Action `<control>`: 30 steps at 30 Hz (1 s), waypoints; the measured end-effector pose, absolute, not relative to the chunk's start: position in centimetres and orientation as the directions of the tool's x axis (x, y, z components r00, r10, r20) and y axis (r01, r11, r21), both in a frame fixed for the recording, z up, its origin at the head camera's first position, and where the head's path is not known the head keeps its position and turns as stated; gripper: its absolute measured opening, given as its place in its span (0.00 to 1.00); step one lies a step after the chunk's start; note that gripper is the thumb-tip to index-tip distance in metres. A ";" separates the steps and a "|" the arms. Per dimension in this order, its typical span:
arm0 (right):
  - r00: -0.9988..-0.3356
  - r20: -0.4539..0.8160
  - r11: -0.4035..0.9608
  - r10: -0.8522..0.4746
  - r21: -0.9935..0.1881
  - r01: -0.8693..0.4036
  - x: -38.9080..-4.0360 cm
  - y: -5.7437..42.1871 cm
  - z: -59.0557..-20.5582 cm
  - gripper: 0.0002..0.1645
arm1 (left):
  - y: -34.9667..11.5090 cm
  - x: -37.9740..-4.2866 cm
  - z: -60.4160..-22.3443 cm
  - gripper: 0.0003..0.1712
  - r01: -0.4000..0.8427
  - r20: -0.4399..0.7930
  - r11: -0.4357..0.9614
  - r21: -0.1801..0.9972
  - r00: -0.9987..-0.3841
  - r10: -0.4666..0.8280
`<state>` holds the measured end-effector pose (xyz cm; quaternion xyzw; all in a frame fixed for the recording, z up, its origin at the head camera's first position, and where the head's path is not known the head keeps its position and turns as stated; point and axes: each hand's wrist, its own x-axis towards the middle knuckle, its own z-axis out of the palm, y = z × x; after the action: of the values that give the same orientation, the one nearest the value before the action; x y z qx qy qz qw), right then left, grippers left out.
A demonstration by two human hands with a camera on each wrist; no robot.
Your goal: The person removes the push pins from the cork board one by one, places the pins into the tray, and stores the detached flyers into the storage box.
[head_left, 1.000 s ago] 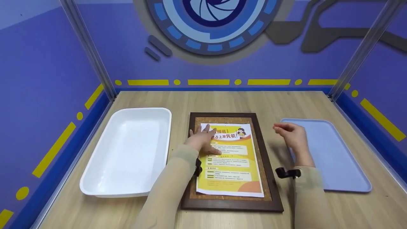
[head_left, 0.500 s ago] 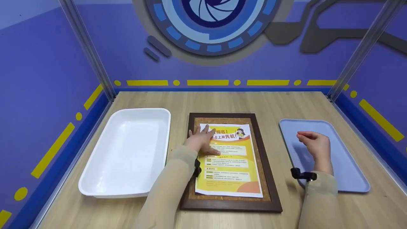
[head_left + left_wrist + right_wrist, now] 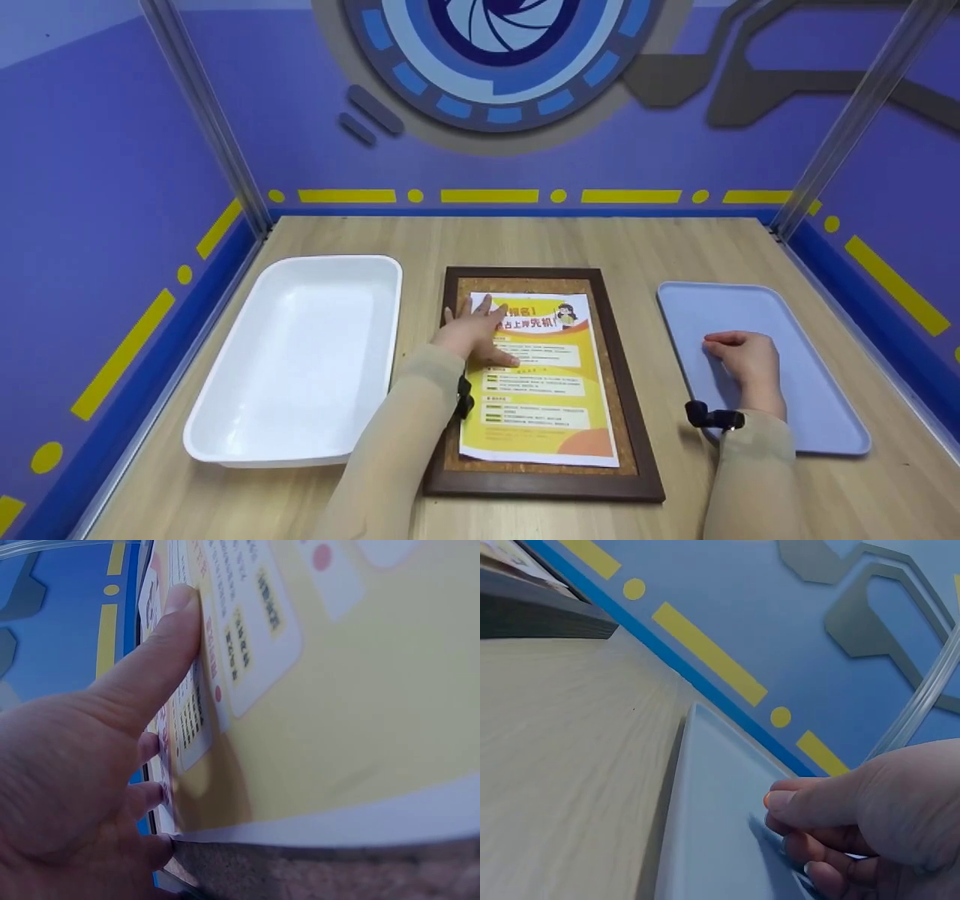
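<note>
My left hand [image 3: 472,334] lies with spread fingers on the upper left of a yellow printed flyer [image 3: 540,412]. Beneath the flyer is a cork board [image 3: 630,450] in a dark brown frame. Close up in the left wrist view, the thumb [image 3: 154,664] rests along the printed side. Over the light blue tray [image 3: 810,390] at the right, my right hand [image 3: 750,364] pinches a small orange object [image 3: 766,799] between thumb and forefinger. Only a sliver of it shows, so its kind is unclear. The hand appears just above the tray's surface.
A deep white plastic tray [image 3: 307,360] stands on the wooden table [image 3: 525,240] left of the board. Blue and purple panels [image 3: 97,187] with yellow stripes enclose the table at the back and both sides.
My right hand has moved right from beside the tray to over it, then lowered a little toward its surface. My left hand stays on the flyer.
</note>
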<state>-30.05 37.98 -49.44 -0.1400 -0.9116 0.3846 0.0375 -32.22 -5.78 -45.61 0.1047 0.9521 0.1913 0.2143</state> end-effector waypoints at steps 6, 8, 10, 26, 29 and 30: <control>-0.965 -0.035 0.720 0.259 -0.659 0.218 -30.2 37.8 -49.7 0.18 | -5.7 -32.2 -45.6 0.63 0.143 -0.363 0.910 0.390 -0.884 0.294; -0.965 -0.047 0.719 0.256 -0.658 0.223 -30.2 37.8 -49.7 0.18 | -5.8 -32.2 -45.6 0.63 0.141 -0.362 0.909 0.393 -0.884 0.294; -0.966 -0.059 0.717 0.253 -0.659 0.228 -30.2 37.7 -49.6 0.18 | -5.7 -32.2 -45.6 0.63 0.142 -0.361 0.908 0.394 -0.885 0.295; -0.970 -0.086 0.718 0.229 -0.658 0.228 -30.1 37.8 -49.4 0.17 | -5.7 -32.1 -45.6 0.62 0.098 -0.373 0.899 0.428 -0.887 0.274; -0.971 -0.064 0.723 0.230 -0.657 0.215 -30.0 37.7 -49.3 0.17 | -5.7 -32.2 -45.7 0.62 0.102 -0.371 0.901 0.421 -0.887 0.274; -0.971 -0.052 0.724 0.232 -0.657 0.209 -29.9 37.7 -49.2 0.17 | -5.7 -32.2 -45.7 0.62 0.106 -0.369 0.903 0.415 -0.888 0.274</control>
<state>-29.91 37.67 -49.15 -0.1188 -0.9284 0.3518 0.0169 -32.20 -5.69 -45.72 0.1000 0.9517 0.1957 0.2146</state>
